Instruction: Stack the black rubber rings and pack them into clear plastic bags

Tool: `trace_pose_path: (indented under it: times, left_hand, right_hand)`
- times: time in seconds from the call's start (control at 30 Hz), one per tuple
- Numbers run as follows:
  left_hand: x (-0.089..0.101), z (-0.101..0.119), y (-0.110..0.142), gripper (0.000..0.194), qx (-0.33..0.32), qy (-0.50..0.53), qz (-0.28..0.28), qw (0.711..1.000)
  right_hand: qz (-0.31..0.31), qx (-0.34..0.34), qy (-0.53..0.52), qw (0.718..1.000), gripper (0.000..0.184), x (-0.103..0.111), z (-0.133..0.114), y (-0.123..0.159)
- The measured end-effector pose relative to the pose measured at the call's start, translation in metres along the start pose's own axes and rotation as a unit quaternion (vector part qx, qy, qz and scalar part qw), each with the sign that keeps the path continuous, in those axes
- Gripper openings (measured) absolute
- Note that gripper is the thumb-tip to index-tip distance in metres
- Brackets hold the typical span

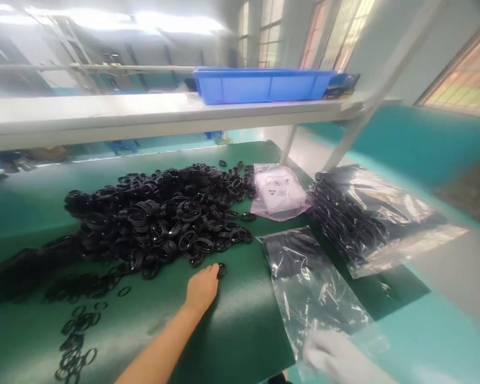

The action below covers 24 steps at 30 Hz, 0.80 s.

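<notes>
Bare fingers of my left hand (202,289) are closed on a black ring (222,270) just in front of a big heap of black rings (164,218) on the green tabletop. My right hand (328,349), in a white glove, is over the near end of a clear plastic bag (320,296). Motion smears that hand, so I cannot tell whether its fingers grip the bag. Black rings (292,249) lie packed in rows at the bag's far end.
Several filled clear bags (368,208) lie at the right table edge. A pinkish bag with a white packet (280,189) sits beside the heap. Loose thin rings (74,341) lie at lower left. Overhead, a shelf (144,114) carries blue bins (264,86).
</notes>
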<state>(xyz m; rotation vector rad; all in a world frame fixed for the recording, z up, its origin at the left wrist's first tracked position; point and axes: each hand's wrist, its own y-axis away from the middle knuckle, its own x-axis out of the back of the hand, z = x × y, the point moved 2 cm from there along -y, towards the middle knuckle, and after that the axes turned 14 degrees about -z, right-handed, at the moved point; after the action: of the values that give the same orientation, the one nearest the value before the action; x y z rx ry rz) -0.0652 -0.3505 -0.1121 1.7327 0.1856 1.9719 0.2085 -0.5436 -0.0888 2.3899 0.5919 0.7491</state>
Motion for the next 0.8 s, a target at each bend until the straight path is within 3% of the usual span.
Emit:
trace_pose_path:
  times: [0.03,0.1,0.13,0.2,0.27,0.37,0.47,0.53,0.63,0.7,0.8]
  left_hand:
    - [-0.003,-0.001,0.006,0.012,0.015,0.068,-0.02,0.997]
    - [-0.013,0.003,0.021,0.008,0.032,0.24,-0.06,0.968]
    - [-0.018,0.007,0.03,0.008,0.027,0.318,-0.075,0.945]
    - [-0.025,0.015,0.049,0.007,-0.01,0.408,-0.096,0.908]
    - [-0.025,0.017,0.064,0.01,-0.063,0.432,-0.121,0.892]
    - [-0.01,0.001,0.076,0.018,-0.104,0.433,-0.098,0.89]
    - [0.01,-0.024,0.075,0.03,-0.105,0.417,-0.044,0.902]
    - [0.017,-0.032,0.069,0.037,-0.142,0.397,-0.067,0.904]
    - [0.016,-0.032,0.059,0.032,-0.169,0.367,-0.094,0.91]
    - [0.013,-0.03,0.054,0.029,-0.154,0.359,-0.076,0.918]
    - [0.009,-0.028,0.049,0.03,-0.119,0.368,-0.054,0.921]
  right_hand:
    - [-0.049,0.027,-0.093,0.994,0.02,-0.011,-0.019,-0.018]
    - [-0.056,0.075,-0.283,0.955,0.027,-0.036,-0.055,-0.057]
    - [-0.039,0.097,-0.388,0.916,0.038,-0.05,-0.07,-0.075]
    - [-0.086,0.167,-0.545,0.817,0.054,-0.076,-0.094,-0.107]
    - [-0.117,0.206,-0.614,0.753,0.05,-0.092,-0.107,-0.127]
    - [-0.144,0.215,-0.663,0.702,0.038,-0.098,-0.116,-0.133]
    - [-0.214,0.183,-0.676,0.681,0.032,-0.096,-0.125,-0.128]
    - [-0.266,0.156,-0.669,0.676,0.031,-0.096,-0.132,-0.127]
    - [-0.313,0.142,-0.653,0.675,0.028,-0.096,-0.143,-0.129]
    - [-0.33,0.155,-0.622,0.693,0.027,-0.095,-0.149,-0.131]
    - [-0.316,0.174,-0.549,0.754,0.046,-0.09,-0.152,-0.134]
